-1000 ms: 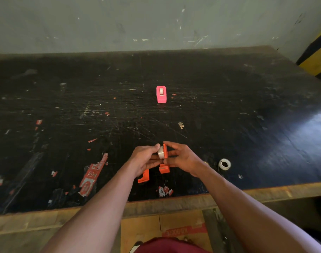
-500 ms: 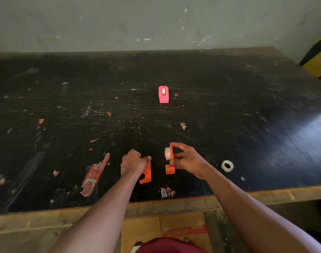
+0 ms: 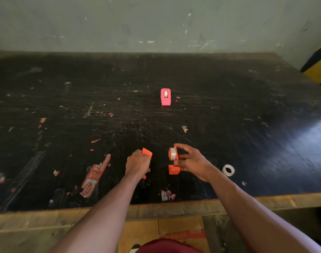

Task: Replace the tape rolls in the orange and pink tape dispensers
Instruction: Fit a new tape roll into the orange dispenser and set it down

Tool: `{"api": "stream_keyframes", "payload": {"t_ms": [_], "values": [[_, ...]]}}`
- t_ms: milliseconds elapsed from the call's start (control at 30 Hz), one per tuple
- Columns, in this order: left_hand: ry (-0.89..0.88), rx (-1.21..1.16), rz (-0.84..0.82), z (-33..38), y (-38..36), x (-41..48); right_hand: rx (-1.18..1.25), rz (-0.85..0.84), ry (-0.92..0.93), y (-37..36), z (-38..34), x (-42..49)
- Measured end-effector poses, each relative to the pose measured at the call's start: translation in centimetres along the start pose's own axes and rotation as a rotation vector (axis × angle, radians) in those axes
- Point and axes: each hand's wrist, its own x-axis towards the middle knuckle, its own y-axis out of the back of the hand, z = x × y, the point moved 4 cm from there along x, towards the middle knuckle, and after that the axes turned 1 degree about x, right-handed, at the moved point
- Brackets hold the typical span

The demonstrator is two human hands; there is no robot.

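Observation:
The orange tape dispenser is split into two halves near the table's front edge. My left hand [image 3: 137,164] grips the loose orange half [image 3: 147,153], lifted and tilted. My right hand [image 3: 191,160] holds the other orange half [image 3: 174,168], which carries a whitish tape roll [image 3: 172,153] on its side. The two halves are apart. The pink tape dispenser [image 3: 165,96] stands upright further back at the table's middle, with a roll in it. A loose white tape roll [image 3: 228,170] lies flat to the right of my right hand.
The black scratched table [image 3: 229,106] has a wooden front edge [image 3: 174,207]. Torn red label scraps [image 3: 95,175] lie left of my left hand. A grey wall stands behind the table. A yellow and black post [image 3: 318,64] is at the far right.
My hands have moved apart. The left hand picked the loose orange half off the table and raised it. The right hand kept the half with the roll.

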Motion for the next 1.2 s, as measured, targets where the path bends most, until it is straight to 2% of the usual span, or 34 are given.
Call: {"api": "stream_keyframes", "payload": {"t_ms": [200, 333, 433, 633, 900, 1200], "values": [[0.038, -0.472, -0.132, 0.6, -0.5, 0.2, 0.060, 0.016, -0.017, 0.3, 0.1, 0.0], [0.069, -0.578, -0.270, 0.9, -0.9, -0.3, 0.088, 0.017, -0.014, 0.3, 0.2, -0.2], [0.096, -0.640, -0.307, 0.8, -1.3, -0.3, 0.102, 0.007, -0.003, 0.1, 0.2, -0.4], [0.144, -0.713, -0.332, 0.8, -1.5, -0.4, 0.102, -0.005, 0.011, -0.1, -0.2, -0.6], [0.066, -0.535, -0.306, 0.9, -1.7, -0.9, 0.118, -0.040, 0.033, -0.5, -0.4, -0.7], [0.014, -0.582, -0.347, 0.8, -1.3, -1.6, 0.123, -0.059, 0.042, -0.8, 0.2, -0.2]]}}
